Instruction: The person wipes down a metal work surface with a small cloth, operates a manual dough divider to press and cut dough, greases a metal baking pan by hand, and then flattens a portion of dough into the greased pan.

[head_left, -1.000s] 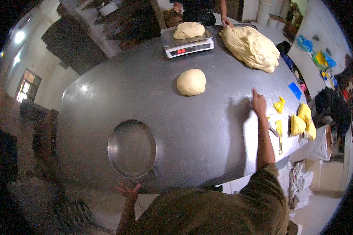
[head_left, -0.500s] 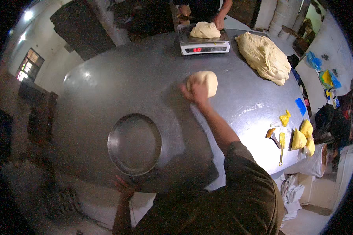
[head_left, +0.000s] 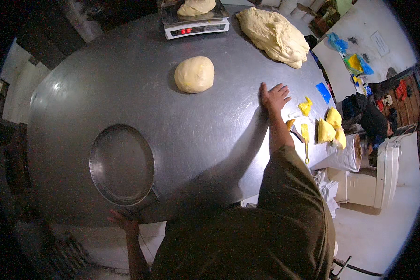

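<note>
My right hand [head_left: 275,97] is open, fingers spread, over the right part of the metal table and holding nothing. Closest to it is a small lump of soft yellow fat [head_left: 305,106]. A smooth round dough ball [head_left: 194,74] sits by itself left of that hand, touched by neither hand. Down at the table's front edge, my left hand [head_left: 122,220] has its fingers out and appears empty, just below a shallow round metal pan [head_left: 122,164].
A kitchen scale [head_left: 196,28] carries a dough piece [head_left: 196,6] at the far side. Beside it lies a large dough mass [head_left: 275,37]. Along the right are yellow fat blocks [head_left: 326,132], a yellow spatula [head_left: 305,142], an orange-handled tool [head_left: 290,124] and a blue card [head_left: 323,93].
My right hand has let go of the dough ball and moved right, toward the yellow lump. The view has shifted, so the co-worker's hands at the scale are out of sight.
</note>
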